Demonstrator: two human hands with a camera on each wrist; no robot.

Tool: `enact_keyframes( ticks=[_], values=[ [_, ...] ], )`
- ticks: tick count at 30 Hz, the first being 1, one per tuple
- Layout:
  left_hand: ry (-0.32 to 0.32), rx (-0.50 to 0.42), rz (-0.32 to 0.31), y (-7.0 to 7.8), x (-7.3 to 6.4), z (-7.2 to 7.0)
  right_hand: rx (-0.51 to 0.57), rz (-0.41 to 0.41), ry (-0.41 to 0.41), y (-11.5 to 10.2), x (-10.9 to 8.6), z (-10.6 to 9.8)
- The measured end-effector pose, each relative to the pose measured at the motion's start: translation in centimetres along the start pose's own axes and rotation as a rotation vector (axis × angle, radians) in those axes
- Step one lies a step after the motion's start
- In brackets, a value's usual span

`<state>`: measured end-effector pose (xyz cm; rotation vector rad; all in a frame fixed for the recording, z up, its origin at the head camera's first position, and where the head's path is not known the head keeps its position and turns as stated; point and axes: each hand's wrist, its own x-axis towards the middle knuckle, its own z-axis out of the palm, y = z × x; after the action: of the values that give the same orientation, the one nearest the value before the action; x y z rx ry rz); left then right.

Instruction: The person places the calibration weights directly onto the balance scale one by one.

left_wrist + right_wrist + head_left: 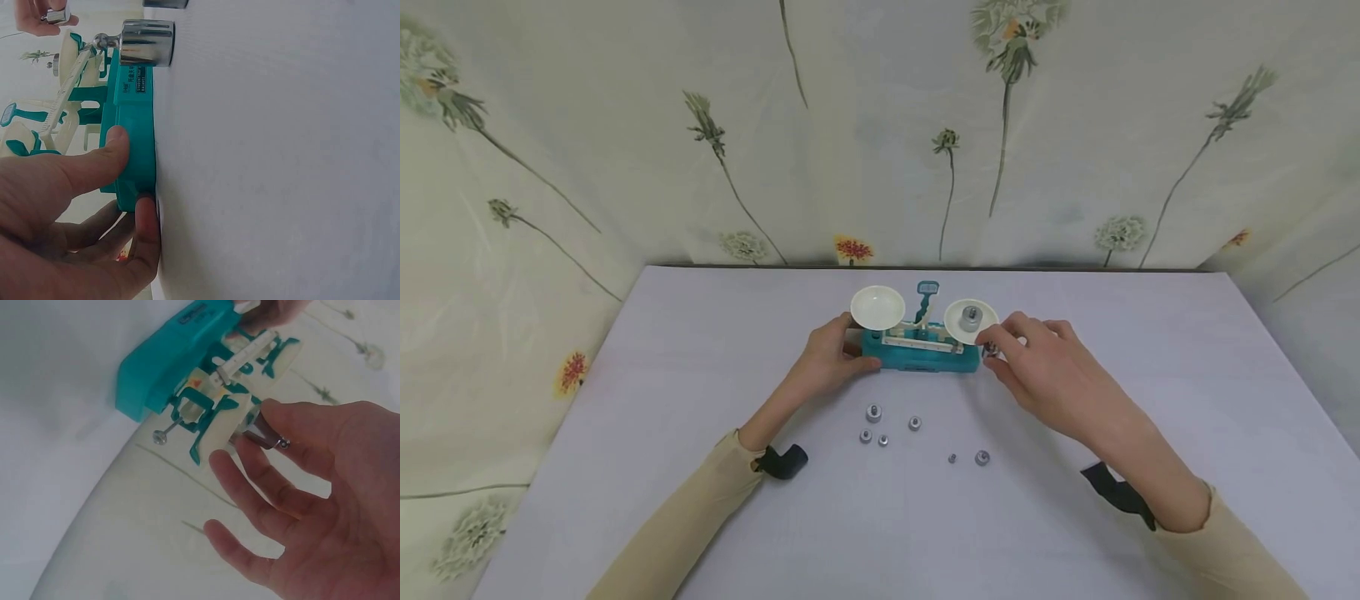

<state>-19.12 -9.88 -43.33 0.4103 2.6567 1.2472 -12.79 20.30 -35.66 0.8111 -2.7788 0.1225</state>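
A teal balance scale (920, 358) with two white pans stands toward the back of the table. My left hand (835, 354) holds the left end of its base, the thumb (115, 150) on the front face. The left pan (877, 308) is bare. On the right pan (952, 319) stands a silver weight (972, 317). My right hand (1045, 367) pinches another silver weight (58, 15) between thumb and fingertips, right at that pan's front edge. In the right wrist view its other fingers (250, 500) are spread below the pan.
Several silver weights of different sizes stand on the white table in front of the scale, among them a larger one (874, 412), a small one (952, 458) and one at the right (982, 457). A flower-patterned cloth (880, 167) hangs behind the table.
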Motion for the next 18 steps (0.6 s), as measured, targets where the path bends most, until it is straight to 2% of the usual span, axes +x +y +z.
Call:
enact_keyframes(
  ticks=[18],
  values=[
    [-0.003,0.009,-0.008,0.07,0.02,-0.06,0.013,0.011,0.057,0.55,0.61,0.04]
  ],
)
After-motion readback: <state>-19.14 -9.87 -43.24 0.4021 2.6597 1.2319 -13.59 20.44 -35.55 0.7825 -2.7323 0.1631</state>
